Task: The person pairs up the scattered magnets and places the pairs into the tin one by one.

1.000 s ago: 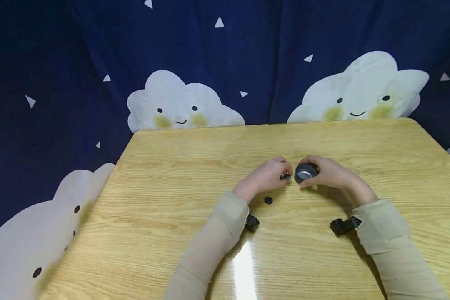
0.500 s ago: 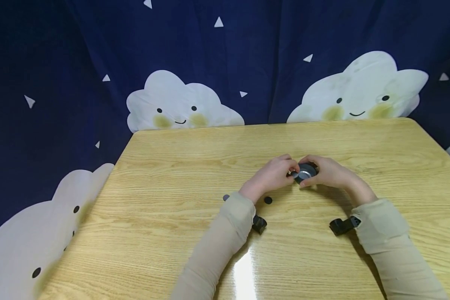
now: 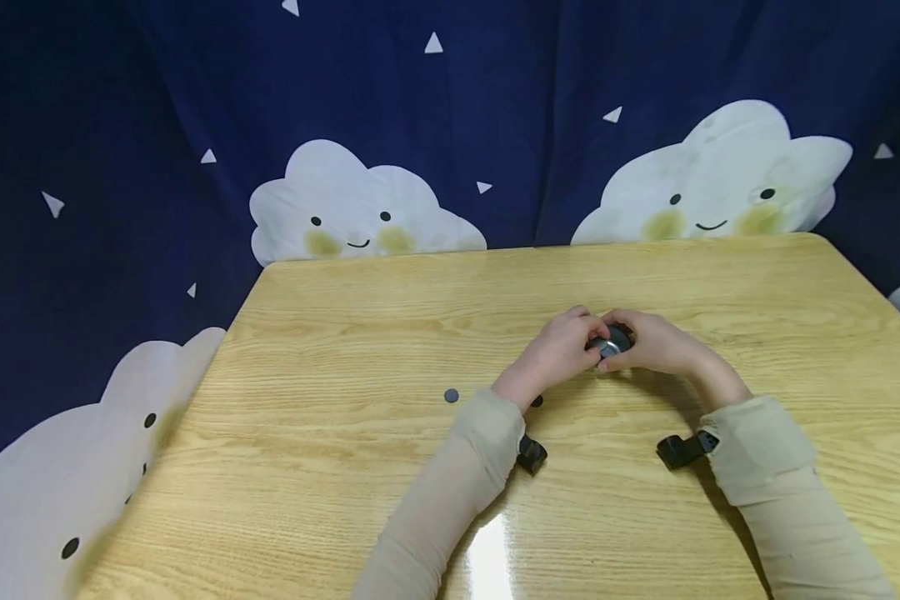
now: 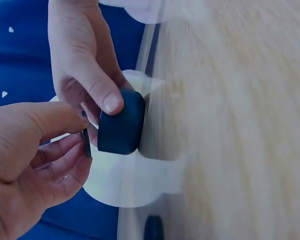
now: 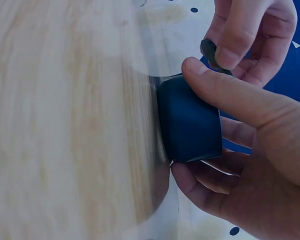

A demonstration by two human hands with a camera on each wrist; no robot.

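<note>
Wooden table point(image 3: 330, 350) bears 2 discs point(image 3: 452, 396), left hand point(image 3: 558, 350) partly hiding 1.

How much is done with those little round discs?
Done: the right hand grips the dark round cup; whether anything is inside, I can't tell. In hand: the left hand pinches a small dark disc just above the cup's mouth. Left, probably: the small flat grey disc and small flat black disc lying on the pale wood-grain table.

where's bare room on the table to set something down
Bare table lies left of the grey disc, behind the left grip up to the curtain, and right of the right sleeve. Crowded: around the cup in the right grip, and by the black disc beside the left sleeve.
</note>
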